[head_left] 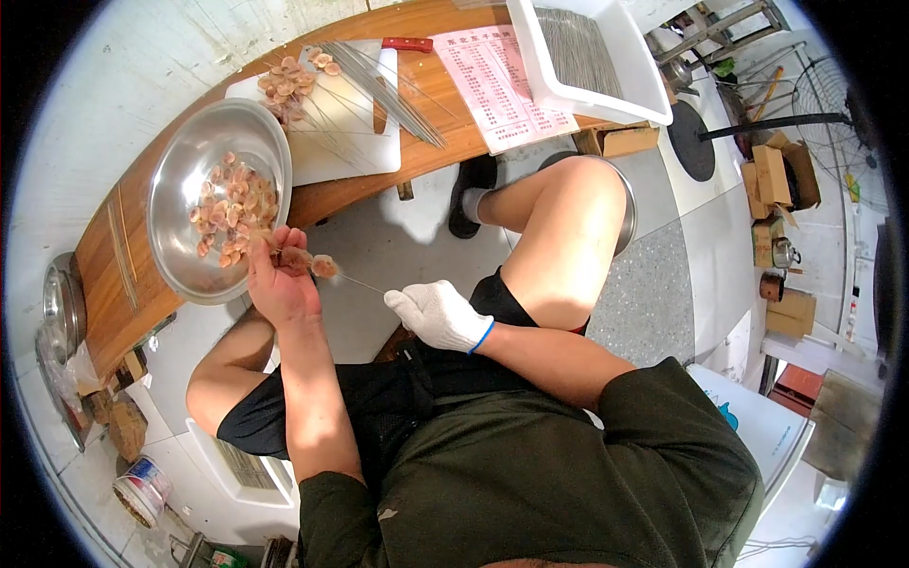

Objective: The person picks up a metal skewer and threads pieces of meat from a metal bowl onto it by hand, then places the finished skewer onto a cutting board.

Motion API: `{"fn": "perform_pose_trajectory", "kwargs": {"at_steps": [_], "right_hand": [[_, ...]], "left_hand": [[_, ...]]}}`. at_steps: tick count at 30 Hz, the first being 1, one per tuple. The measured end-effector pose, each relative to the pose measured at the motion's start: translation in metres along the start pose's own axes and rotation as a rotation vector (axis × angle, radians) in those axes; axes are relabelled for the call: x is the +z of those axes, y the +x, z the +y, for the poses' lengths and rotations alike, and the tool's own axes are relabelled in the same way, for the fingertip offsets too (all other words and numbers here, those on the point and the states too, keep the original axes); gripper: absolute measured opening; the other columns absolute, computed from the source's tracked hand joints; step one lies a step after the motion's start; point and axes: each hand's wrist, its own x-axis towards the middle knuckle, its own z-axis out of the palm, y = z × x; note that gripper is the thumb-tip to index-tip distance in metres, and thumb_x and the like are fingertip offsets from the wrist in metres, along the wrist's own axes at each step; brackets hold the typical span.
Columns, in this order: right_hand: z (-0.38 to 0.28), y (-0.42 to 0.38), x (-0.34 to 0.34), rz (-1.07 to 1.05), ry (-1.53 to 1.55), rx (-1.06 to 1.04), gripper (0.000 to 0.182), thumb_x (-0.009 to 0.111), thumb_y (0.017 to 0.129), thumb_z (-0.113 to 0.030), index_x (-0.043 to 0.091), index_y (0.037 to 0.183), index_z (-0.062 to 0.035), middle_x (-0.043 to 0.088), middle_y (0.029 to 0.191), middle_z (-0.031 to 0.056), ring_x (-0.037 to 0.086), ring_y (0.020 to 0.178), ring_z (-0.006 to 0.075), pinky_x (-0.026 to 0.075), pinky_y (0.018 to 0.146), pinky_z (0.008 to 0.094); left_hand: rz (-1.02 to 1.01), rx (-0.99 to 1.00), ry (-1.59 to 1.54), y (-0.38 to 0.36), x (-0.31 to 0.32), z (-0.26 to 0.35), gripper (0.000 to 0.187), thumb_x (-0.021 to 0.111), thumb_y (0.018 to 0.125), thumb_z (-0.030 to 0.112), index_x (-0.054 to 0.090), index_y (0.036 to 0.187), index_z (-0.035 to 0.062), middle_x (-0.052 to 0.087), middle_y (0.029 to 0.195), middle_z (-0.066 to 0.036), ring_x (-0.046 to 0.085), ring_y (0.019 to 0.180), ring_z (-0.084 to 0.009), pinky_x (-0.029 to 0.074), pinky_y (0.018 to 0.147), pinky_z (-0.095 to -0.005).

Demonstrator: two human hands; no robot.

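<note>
My left hand (277,279), bare, pinches pieces of pale meat (322,266) threaded on a thin metal skewer (358,281), just beside the rim of a steel bowl (189,170). The bowl holds several more meat pieces (232,208). My right hand (436,314), in a white glove, grips the other end of the same skewer over my lap. The skewer runs roughly level between the two hands.
A white cutting board (350,142) on the wooden table (114,275) carries more meat pieces (289,83), loose skewers (388,90) and a red-handled knife (405,44). A printed sheet (497,80) and a white tray (587,57) of skewers lie further right. My bare knee (568,227) rises below the table.
</note>
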Motion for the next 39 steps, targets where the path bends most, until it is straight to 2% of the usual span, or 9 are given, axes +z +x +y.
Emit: {"fn": "perform_pose_trajectory", "kwargs": {"at_steps": [18,28,33,37,39], "right_hand": [[-0.003,0.001,-0.001,-0.005,0.029,0.017,0.049,0.047,0.098,-0.037,0.058,0.069,-0.0002,0.058,0.068,0.0240,0.058,0.070,0.0444,0.046,0.063,0.0480],[0.002,0.004,0.002,0.020,0.019,-0.064,0.049,0.046,0.099,-0.036,0.058,0.068,-0.0008,0.057,0.067,0.0240,0.057,0.068,0.0454,0.045,0.061,0.0495],[0.000,0.004,0.001,0.015,0.043,-0.002,0.050,0.046,0.099,-0.037,0.058,0.067,-0.0004,0.057,0.068,0.0246,0.057,0.070,0.0457,0.045,0.062,0.0492],[-0.003,0.005,-0.004,-0.021,0.044,0.024,0.050,0.045,0.099,-0.037,0.058,0.068,0.0002,0.057,0.068,0.0248,0.057,0.072,0.0458,0.045,0.064,0.0488],[-0.002,0.007,-0.003,0.022,0.046,-0.001,0.052,0.046,0.099,-0.039,0.058,0.066,-0.0010,0.056,0.059,0.0168,0.059,0.059,0.0328,0.047,0.059,0.0415]], "left_hand": [[-0.029,-0.006,-0.006,-0.004,0.003,-0.006,0.024,0.049,0.101,0.021,0.059,0.101,-0.0009,0.065,0.095,-0.013,0.063,0.083,-0.0220,0.053,0.082,-0.0381],[0.010,-0.016,0.051,-0.005,0.005,-0.008,0.026,0.048,0.101,0.021,0.057,0.109,-0.0016,0.065,0.099,-0.014,0.064,0.087,-0.0238,0.053,0.086,-0.0395],[0.051,-0.033,0.102,-0.008,0.012,-0.008,0.032,0.046,0.102,0.025,0.057,0.110,-0.0037,0.063,0.101,-0.013,0.062,0.095,-0.0231,0.051,0.087,-0.0370],[0.020,-0.053,0.081,-0.008,0.009,-0.008,0.030,0.047,0.101,0.024,0.055,0.114,-0.0018,0.063,0.108,-0.014,0.062,0.098,-0.0243,0.051,0.087,-0.0385],[-0.054,-0.079,0.048,-0.009,0.002,-0.006,0.027,0.047,0.101,0.022,0.054,0.117,0.0008,0.062,0.114,-0.015,0.063,0.100,-0.0258,0.051,0.087,-0.0405]]}}
